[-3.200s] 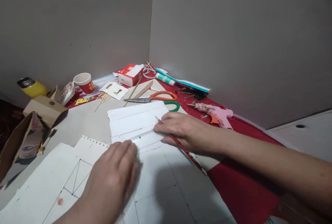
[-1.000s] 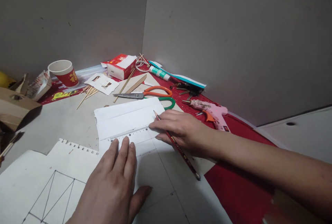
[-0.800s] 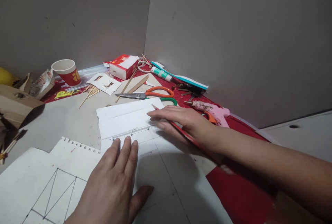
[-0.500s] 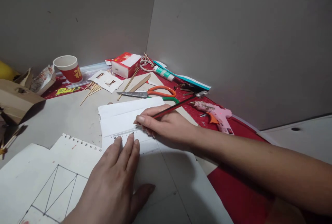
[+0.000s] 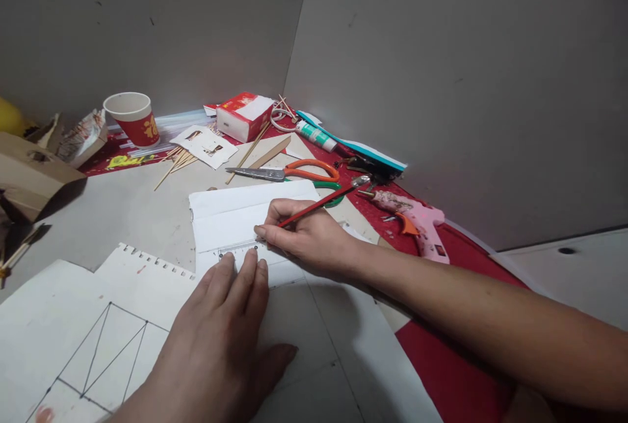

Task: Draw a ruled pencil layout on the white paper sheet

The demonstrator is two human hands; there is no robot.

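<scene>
My right hand (image 5: 309, 233) pinches a red pencil (image 5: 318, 203) with its tip low at the upper edge of a clear ruler (image 5: 240, 248). The ruler lies on a folded white paper (image 5: 228, 215) marked with straight lines. Fingertips of my left hand (image 5: 220, 325) press flat on the ruler, thumb spread to the side; that hand grips nothing. My hands cover part of the ruler. Left of them, a torn-edged sheet (image 5: 152, 286) bears a drawing of joined triangles.
Scissors (image 5: 262, 174) with orange and green handles lie beyond the paper. A pink glue gun (image 5: 422, 220) rests at right. Farther back are a paper cup (image 5: 135, 125), a red-and-white packet (image 5: 245, 116), wooden sticks (image 5: 169, 168) and a glue tube (image 5: 316, 135). Cardboard (image 5: 36, 171) stands at left.
The pencil's back end has swung a little left, and my right hand's grip has turned slightly. My left hand stays on the ruler. The whole view has shifted slightly.
</scene>
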